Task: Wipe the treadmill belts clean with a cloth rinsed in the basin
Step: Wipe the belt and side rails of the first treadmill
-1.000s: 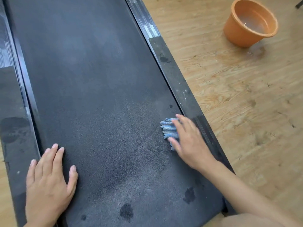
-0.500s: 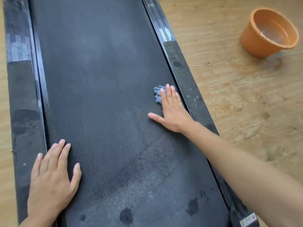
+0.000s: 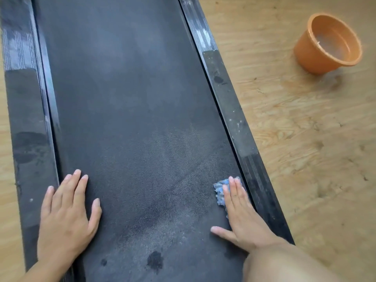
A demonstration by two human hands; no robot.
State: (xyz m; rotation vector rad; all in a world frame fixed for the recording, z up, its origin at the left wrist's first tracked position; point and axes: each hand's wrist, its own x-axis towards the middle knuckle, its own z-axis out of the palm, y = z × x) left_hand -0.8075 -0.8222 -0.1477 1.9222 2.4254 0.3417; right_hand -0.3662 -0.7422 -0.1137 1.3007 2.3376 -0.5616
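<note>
Blue cloth [image 3: 220,190] bunched at the dusty black belt's [image 3: 130,119] right edge — orange basin [image 3: 317,58] well apart.

Bright, soft daylight (edges bent, sl. blur).

The treadmill belt [image 3: 130,119] runs from near to far between two side rails. The left hand [image 3: 67,216] lies flat on its near left edge; the right hand [image 3: 242,216] presses a cloth [image 3: 219,190] at its near right edge. A basin [image 3: 327,43] stands on the floor [image 3: 305,149], far right.
</note>
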